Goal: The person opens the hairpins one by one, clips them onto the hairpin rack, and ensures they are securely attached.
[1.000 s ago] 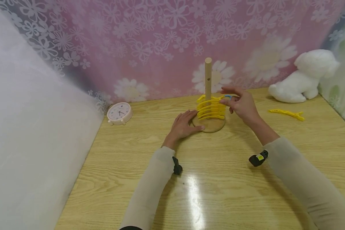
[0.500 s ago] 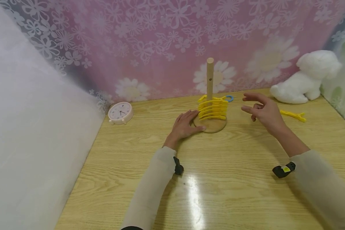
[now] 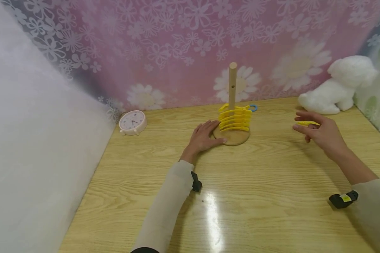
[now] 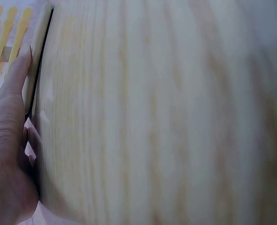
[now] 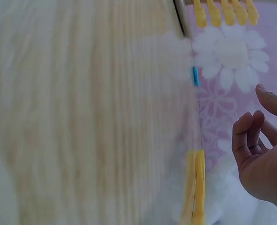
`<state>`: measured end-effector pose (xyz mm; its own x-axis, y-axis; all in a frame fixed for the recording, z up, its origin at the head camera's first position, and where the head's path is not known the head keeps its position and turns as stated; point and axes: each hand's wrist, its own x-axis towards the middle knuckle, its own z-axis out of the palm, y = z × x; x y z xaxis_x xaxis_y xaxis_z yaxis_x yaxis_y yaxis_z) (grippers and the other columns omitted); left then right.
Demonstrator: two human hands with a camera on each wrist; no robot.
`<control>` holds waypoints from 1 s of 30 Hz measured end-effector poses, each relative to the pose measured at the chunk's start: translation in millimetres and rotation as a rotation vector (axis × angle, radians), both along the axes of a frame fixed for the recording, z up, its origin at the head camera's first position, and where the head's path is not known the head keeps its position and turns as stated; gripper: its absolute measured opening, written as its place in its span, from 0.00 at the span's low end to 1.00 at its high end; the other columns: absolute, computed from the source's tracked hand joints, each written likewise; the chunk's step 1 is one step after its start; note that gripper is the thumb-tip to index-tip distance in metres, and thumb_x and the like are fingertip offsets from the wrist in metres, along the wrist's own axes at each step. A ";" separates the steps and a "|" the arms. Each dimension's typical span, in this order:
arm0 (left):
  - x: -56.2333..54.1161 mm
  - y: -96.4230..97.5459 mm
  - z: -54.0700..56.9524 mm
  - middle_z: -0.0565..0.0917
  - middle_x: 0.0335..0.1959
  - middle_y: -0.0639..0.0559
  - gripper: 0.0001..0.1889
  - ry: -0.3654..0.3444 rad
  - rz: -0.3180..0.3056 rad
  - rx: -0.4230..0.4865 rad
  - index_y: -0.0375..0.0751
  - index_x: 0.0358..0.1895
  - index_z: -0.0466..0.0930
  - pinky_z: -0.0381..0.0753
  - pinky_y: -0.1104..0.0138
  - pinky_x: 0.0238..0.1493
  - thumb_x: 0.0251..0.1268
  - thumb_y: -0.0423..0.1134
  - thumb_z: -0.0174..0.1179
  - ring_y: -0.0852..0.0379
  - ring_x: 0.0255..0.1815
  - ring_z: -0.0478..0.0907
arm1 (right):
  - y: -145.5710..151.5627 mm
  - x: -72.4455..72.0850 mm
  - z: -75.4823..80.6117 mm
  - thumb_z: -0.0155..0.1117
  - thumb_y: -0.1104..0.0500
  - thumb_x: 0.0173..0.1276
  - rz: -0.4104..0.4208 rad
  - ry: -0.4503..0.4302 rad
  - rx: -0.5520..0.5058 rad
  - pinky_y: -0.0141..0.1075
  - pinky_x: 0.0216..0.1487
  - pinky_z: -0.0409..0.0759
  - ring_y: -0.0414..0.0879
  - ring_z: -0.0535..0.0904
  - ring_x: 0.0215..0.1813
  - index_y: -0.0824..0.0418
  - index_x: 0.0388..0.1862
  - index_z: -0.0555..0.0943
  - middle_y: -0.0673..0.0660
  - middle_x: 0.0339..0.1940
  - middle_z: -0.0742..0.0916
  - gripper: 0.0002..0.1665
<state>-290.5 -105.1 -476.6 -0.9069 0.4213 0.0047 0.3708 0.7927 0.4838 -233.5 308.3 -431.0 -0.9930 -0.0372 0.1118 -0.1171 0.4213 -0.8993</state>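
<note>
A wooden stand (image 3: 232, 88) has a round base and an upright post, with several yellow alligator-style hair clips (image 3: 235, 121) stacked along the lower post. My left hand (image 3: 202, 136) holds the left side of the base, its thumb on the front rim; the left wrist view shows that thumb (image 4: 20, 70) against the disc. Over to the right, my right hand (image 3: 327, 135) is above the table with nothing between thumb and fingers. A loose yellow hair clip (image 3: 307, 123) lies there, mostly hidden behind this hand, and shows lengthwise in the right wrist view (image 5: 195, 187).
Just right of the stacked clips, toward the back, is a blue ring (image 3: 253, 108). A pink alarm clock (image 3: 133, 122) stands at the back left of the wood-grain table (image 3: 256, 196). At the back right sits a white plush dog (image 3: 339, 86), near the flowered cloth backdrop.
My right hand has moved from beside the stacked clips rightward to the loose clip, and the blue ring has come into full view. My left hand stays at the base.
</note>
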 end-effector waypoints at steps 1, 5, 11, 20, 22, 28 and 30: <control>-0.2 0.6 -0.1 0.56 0.84 0.66 0.47 -0.001 -0.001 0.000 0.63 0.85 0.53 0.36 0.61 0.85 0.67 0.72 0.59 0.62 0.86 0.43 | 6.0 1.1 -1.8 0.70 0.55 0.75 -0.009 -0.001 0.022 0.34 0.23 0.79 0.43 0.75 0.22 0.48 0.73 0.76 0.29 0.51 0.84 0.29; -1.6 1.0 -1.7 0.56 0.84 0.65 0.47 0.014 0.004 -0.010 0.62 0.85 0.52 0.37 0.60 0.86 0.67 0.72 0.58 0.61 0.86 0.44 | 28.8 -0.7 -10.0 0.70 0.51 0.74 -0.051 -0.014 0.119 0.32 0.24 0.80 0.43 0.77 0.24 0.50 0.72 0.75 0.27 0.49 0.82 0.30; -0.2 -1.4 -2.7 0.57 0.84 0.63 0.47 0.010 0.003 0.014 0.62 0.85 0.53 0.36 0.59 0.86 0.67 0.72 0.59 0.60 0.86 0.44 | 62.1 -11.9 -24.9 0.70 0.44 0.73 -0.121 -0.061 0.296 0.33 0.24 0.80 0.40 0.80 0.25 0.63 0.74 0.71 0.30 0.36 0.82 0.39; -0.3 -1.5 -2.9 0.55 0.84 0.65 0.47 -0.007 -0.003 0.014 0.64 0.85 0.51 0.35 0.60 0.85 0.67 0.72 0.58 0.61 0.86 0.43 | 88.0 -13.6 -31.2 0.68 0.42 0.74 -0.216 -0.100 0.380 0.30 0.28 0.76 0.41 0.81 0.37 0.69 0.75 0.69 0.51 0.58 0.80 0.43; -0.4 -1.5 -3.7 0.55 0.84 0.65 0.48 -0.008 -0.003 0.013 0.64 0.85 0.51 0.35 0.60 0.85 0.67 0.73 0.58 0.61 0.86 0.43 | 90.7 -13.1 -33.7 0.66 0.41 0.75 -0.236 -0.117 0.399 0.36 0.38 0.79 0.56 0.80 0.51 0.71 0.75 0.68 0.68 0.65 0.76 0.44; -0.6 -0.4 -5.2 0.55 0.85 0.64 0.48 0.000 -0.008 0.013 0.63 0.85 0.51 0.34 0.61 0.85 0.67 0.74 0.57 0.61 0.86 0.43 | 99.5 -13.5 -35.7 0.64 0.44 0.77 -0.244 -0.141 0.429 0.73 0.67 0.62 0.79 0.60 0.72 0.75 0.72 0.69 0.80 0.70 0.71 0.41; -0.7 0.1 -5.5 0.55 0.84 0.65 0.48 0.004 -0.005 0.013 0.63 0.85 0.51 0.34 0.62 0.85 0.67 0.73 0.57 0.62 0.86 0.43 | 100.7 -13.9 -34.8 0.64 0.44 0.77 -0.237 -0.134 0.456 0.73 0.66 0.63 0.80 0.61 0.70 0.75 0.70 0.72 0.81 0.69 0.72 0.39</control>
<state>-291.1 -105.0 -482.1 -0.9046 0.4261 0.0137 0.3769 0.7843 0.4928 -247.4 409.1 -465.8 -0.9845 0.1750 0.0080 0.1326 0.7742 -0.6188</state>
